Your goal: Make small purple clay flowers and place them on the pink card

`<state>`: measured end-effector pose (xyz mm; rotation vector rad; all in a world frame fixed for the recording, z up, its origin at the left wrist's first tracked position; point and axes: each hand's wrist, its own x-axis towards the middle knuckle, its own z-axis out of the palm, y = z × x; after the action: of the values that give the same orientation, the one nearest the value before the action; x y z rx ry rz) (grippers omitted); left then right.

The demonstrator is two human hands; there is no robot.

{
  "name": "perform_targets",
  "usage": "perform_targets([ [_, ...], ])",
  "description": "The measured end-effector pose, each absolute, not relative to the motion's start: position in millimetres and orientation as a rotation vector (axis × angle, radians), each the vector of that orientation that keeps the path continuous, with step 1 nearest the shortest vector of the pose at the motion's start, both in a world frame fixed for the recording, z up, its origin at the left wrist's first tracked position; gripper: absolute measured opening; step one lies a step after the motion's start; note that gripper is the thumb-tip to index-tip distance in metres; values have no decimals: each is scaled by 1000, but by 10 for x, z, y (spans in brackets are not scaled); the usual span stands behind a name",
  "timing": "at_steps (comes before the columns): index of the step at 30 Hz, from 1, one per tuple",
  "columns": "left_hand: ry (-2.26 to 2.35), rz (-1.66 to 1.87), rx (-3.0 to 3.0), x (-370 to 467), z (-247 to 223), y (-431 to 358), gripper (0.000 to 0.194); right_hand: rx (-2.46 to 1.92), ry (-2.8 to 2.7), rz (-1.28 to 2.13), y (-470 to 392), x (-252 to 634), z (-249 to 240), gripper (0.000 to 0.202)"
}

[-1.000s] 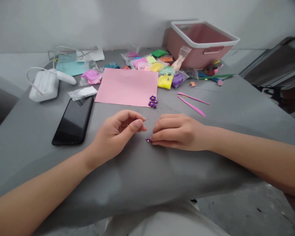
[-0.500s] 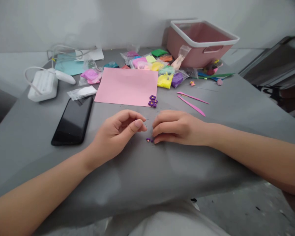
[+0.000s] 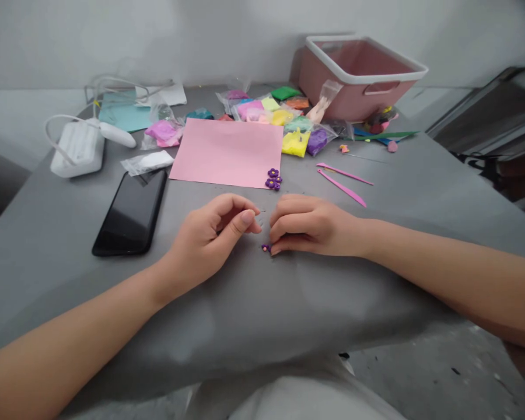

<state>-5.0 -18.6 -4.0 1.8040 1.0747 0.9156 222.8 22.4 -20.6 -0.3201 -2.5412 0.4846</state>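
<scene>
On the grey table lies a small, partly formed purple clay flower (image 3: 265, 248) with a light centre. My right hand (image 3: 306, 226) reaches down beside it, its fingers bent together and the tips at a tiny purple clay ball (image 3: 269, 248) against the flower's right side. The inner fingertips are partly hidden. To the left, my left hand (image 3: 221, 230) hovers with fingers loosely curled and thumb apart from the index finger; nothing shows in it. Finished purple clay flowers (image 3: 273, 179) with yellow centres rest on the lower right corner of a pink paper sheet (image 3: 223, 151).
Pink modelling tools (image 3: 343, 188) lie right of the paper. Behind are bagged coloured clays, including yellow (image 3: 295, 143) and purple (image 3: 318, 140), and a pink basket (image 3: 354, 96). A black phone (image 3: 131, 213) and a white power strip (image 3: 79, 149) sit at left.
My right hand has shifted slightly left, and the tiny purple ball now sits closer to the flower. My left hand keeps nearly the same pose.
</scene>
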Motion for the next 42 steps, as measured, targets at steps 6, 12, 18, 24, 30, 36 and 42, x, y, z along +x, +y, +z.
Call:
perform_targets([
  [6,1060,913,1856,-56,-54,-202,20,-332,-2542,470,216,2224,-203,13],
  [12,1028,916,1831,-41,-72,-214,19,-333,-2543,459,206,2213,-189,12],
  [18,1031,905,1891,-35,-85,-213,17,-327,-2544,443,202,2205,-190,12],
  [24,996,867,1910,-31,-76,-203,18,-328,-2534,420,208,2193,-203,13],
  [30,970,842,1919,-31,-75,-203,17,-344,-2533,467,213,2204,-196,16],
  [36,971,834,1923,-40,-82,-211,18,-361,-2544,558,211,2241,-153,10],
  [42,989,833,1936,-35,-64,-217,18,-379,-2544,539,214,2233,-157,10],
])
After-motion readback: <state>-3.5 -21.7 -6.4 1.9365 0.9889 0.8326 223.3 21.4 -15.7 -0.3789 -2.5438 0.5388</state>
